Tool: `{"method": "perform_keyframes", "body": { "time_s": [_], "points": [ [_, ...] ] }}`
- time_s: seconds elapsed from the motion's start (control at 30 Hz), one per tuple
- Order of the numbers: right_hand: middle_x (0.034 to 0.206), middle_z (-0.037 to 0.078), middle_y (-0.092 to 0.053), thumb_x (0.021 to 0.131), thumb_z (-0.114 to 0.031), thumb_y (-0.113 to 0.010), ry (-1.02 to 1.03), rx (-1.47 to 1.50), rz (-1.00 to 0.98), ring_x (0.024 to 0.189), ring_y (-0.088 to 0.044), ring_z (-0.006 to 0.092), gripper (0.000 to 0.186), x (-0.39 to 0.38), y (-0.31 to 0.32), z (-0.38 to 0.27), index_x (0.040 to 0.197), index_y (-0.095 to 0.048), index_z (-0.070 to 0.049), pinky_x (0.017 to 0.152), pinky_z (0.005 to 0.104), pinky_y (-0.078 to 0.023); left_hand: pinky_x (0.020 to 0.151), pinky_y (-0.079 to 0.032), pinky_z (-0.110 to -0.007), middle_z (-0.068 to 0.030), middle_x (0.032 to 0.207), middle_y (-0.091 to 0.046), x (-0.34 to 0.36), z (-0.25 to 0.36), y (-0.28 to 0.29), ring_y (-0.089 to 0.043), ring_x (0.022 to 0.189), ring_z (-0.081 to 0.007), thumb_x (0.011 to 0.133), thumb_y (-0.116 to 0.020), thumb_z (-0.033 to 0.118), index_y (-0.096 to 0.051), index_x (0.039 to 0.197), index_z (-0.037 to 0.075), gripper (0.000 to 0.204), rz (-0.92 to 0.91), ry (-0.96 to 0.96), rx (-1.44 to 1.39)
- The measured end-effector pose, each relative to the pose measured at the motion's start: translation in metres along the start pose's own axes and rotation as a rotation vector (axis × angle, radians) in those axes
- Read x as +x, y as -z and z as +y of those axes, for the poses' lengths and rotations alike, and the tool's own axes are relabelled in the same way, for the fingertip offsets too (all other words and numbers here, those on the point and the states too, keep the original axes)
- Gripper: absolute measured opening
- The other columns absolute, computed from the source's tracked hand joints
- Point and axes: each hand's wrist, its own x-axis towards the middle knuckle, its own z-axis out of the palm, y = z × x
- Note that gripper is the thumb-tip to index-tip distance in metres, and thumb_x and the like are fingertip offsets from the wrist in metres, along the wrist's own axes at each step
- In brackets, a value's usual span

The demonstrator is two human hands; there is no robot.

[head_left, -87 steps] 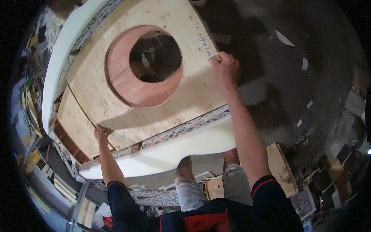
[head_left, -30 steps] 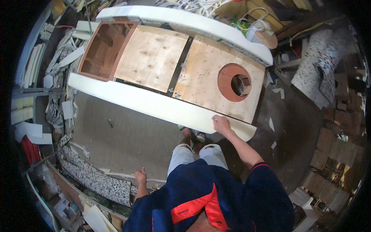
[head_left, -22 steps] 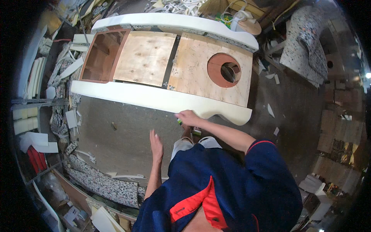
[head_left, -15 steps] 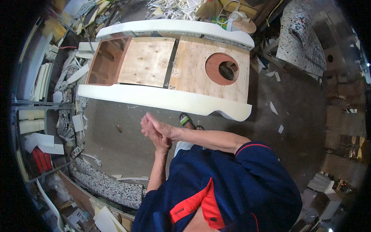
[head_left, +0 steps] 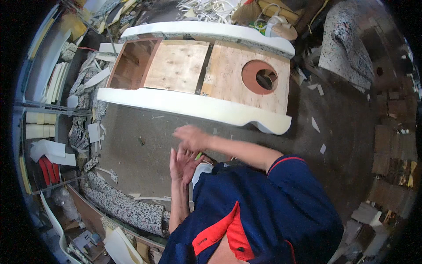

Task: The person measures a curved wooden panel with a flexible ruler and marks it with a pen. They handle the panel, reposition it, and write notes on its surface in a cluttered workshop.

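Observation:
Just in front of my body, my left hand (head_left: 181,166) is raised with the palm showing and the fingers spread; it holds nothing. Above its fingertips hovers my right hand (head_left: 193,138), slightly blurred, its fingers reaching left and a little bent, and I see nothing in it. The two hands are very close; whether they touch I cannot tell. Beyond them lies a long wooden frame with plywood panels (head_left: 176,65), a round hole (head_left: 259,77) near its right end and an open box compartment (head_left: 132,64) at its left. White foam-covered sides (head_left: 193,107) run along both long edges.
Foam offcuts and speckled foam strips (head_left: 123,204) line the left side, beside a rack (head_left: 41,110). A speckled foam sheet (head_left: 345,48) stands at the far right. White scraps (head_left: 206,11) are heaped at the back, and a few lie on the concrete floor (head_left: 140,169).
The hands were pressed together and have parted. My left hand has dropped and spread, while the right has shifted right. The whole view has swung slightly left.

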Motion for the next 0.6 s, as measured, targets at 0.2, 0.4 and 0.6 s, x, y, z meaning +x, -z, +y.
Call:
{"method": "perform_keyframes", "body": {
  "time_s": [0.2,0.4,0.6],
  "points": [
    [0.122,0.016,-0.066,0.08,-0.035,-0.064,-1.345,-0.421,-0.589,0.111,-0.064,0.0311,0.046,-0.164,0.074,0.102,0.118,-0.068,-0.008,0.092,0.043,-0.053,0.099,-0.045,-0.043,-0.0177,0.135,-0.057,-0.056,0.066,0.116,-0.06,0.117,-0.032,0.094,-0.063,0.038,-0.051,0.137,0.001,0.058,0.325,-0.244,0.784],
    [0.122,0.027,-0.062,0.085,-0.038,-0.061,-1.888,-0.194,0.181,0.118,-0.058,0.0401,0.049,-0.283,0.073,0.056,0.114,-0.067,0.001,0.1,0.0444,-0.047,0.07,-0.051,-0.038,-0.01,0.09,-0.065,-0.186,0.051,0.357,-0.064,0.078,-0.0242,0.092,-0.064,0.033,-0.064,0.102,0.0,0.034,0.937,0.285,1.261],
    [0.096,0.021,-0.071,0.088,-0.044,-0.061,-1.936,-0.006,0.251,0.094,-0.069,0.0356,0.045,-0.26,0.003,-0.032,0.099,-0.072,-0.002,0.087,0.0436,-0.053,0.061,-0.047,-0.036,-0.007,0.085,-0.063,-0.288,0.036,0.468,-0.06,0.07,-0.0207,0.094,-0.062,0.033,-0.061,0.102,0.004,0.03,0.923,0.556,1.126]
  ]
}}
